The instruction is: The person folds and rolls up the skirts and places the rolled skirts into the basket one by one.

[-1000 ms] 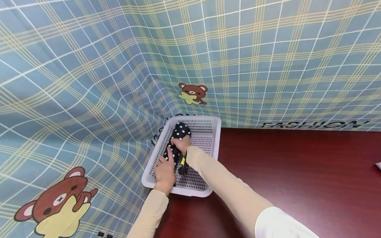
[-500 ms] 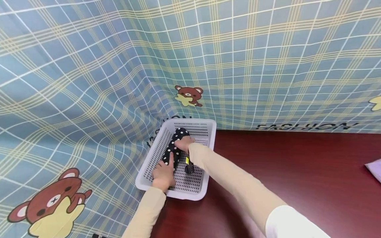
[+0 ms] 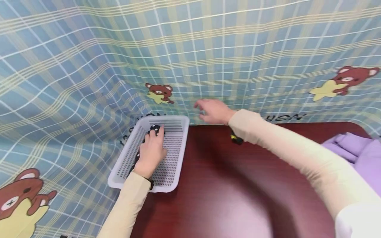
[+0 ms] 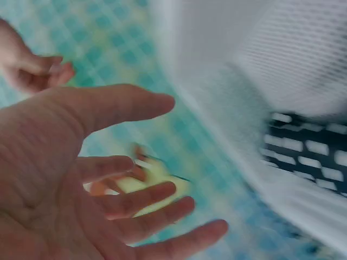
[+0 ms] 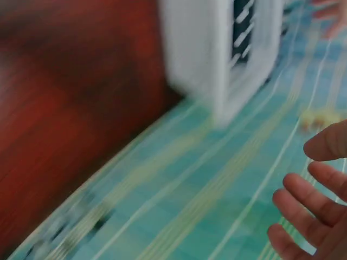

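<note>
A black cloth with white dots point(image 3: 154, 128) lies along the left side of the white plastic basket point(image 3: 185, 142). In the head view my left hand point(image 3: 151, 150) is over the basket and hides much of the cloth. The left wrist view shows that hand's fingers point(image 4: 157, 225) spread, apart from the dotted cloth point(image 4: 309, 149). My right hand point(image 3: 215, 111) hangs in the air to the right of the basket, near the curtain. Its fingers point(image 5: 306, 200) are loosely bent with nothing in them.
A plaid curtain with bear prints point(image 3: 268, 66) stands behind and to the left of the dark red table point(image 3: 214, 198). Folded purple fabric point(image 3: 354, 148) lies at the table's right side.
Both hands have come off the dotted cloth. My right hand has left the basket and swung right; my left has lifted. The head view has turned right, bringing the purple fabric further into sight.
</note>
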Tool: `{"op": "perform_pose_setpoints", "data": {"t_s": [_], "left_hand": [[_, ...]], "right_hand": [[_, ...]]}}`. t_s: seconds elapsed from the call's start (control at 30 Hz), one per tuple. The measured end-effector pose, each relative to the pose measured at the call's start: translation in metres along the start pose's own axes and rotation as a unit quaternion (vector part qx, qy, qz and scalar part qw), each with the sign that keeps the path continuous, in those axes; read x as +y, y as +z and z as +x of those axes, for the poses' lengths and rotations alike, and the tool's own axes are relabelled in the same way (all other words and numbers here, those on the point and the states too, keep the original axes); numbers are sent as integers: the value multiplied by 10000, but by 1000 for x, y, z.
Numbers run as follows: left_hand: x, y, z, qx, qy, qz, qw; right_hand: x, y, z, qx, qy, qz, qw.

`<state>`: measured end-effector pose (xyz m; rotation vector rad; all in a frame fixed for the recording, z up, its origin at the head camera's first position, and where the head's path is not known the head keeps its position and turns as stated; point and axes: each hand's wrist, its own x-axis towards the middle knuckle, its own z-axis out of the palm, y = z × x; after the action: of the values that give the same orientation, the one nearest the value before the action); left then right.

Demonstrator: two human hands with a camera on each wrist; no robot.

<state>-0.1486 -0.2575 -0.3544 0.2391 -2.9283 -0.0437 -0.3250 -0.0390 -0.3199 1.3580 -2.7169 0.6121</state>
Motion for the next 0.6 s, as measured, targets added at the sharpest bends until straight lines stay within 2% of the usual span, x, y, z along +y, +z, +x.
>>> {"op": "perform_pose_setpoints", "data": {"t_s": [0.07, 0.17, 0.27, 0.37, 0.43, 0.5, 0.6], "left_hand": [[16, -12, 17, 89, 327, -183, 9993], [45, -24, 44, -24, 696, -364, 9969], [72, -27, 63, -211, 968, -443, 9941], [102, -21, 74, -314, 1238, -533, 9904], [131, -15, 80, -356, 1413, -616, 9874], [169, -6, 82, -393, 1583, -683, 9842], [232, 12, 70, -484, 1932, -579, 9782]], "right_hand": [[26, -20, -20, 79, 142, -630, 9979], [68, -44, -54, 187, 504, -1279, 9903], [107, -59, -86, 224, 869, -1940, 9769], [141, -73, -114, 127, 1268, -2356, 9635], [160, -84, -132, -76, 1669, -2457, 9548], [180, -94, -149, -318, 2075, -2518, 9447], [209, -100, -174, -518, 2668, -2466, 9302]]}}
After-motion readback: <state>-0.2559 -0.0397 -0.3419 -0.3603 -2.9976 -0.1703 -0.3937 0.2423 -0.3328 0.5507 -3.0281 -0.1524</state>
